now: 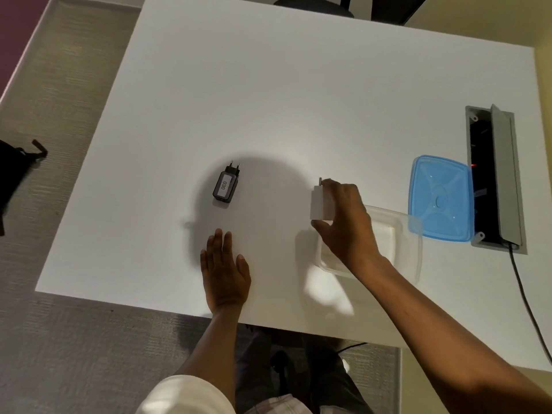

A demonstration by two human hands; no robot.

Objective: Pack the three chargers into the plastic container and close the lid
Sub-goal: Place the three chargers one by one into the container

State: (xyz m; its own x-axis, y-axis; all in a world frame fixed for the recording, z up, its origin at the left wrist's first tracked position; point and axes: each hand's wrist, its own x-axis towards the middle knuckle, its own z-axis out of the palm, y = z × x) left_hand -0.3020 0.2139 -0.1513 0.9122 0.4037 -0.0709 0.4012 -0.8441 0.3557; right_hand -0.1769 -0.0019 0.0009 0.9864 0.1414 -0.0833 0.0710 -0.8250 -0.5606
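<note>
My right hand point(346, 222) holds a white charger point(318, 203) upright, prongs pointing away, just left of the clear plastic container point(409, 249). The container stands open on the white table point(268, 100); my forearm covers part of it and what lies inside is hidden. Its blue lid point(440, 198) lies flat on the table just behind and to the right of the container. A black charger point(226, 186) with a white label lies on the table to the left. My left hand point(224, 270) rests flat on the table near the front edge, fingers spread, holding nothing. No third charger shows.
A cable hatch point(493, 177) is set open in the table at the right, with a black cable point(525, 300) trailing from it. A dark chair point(313, 4) stands at the far edge. A black bag point(15, 174) lies on the floor to the left.
</note>
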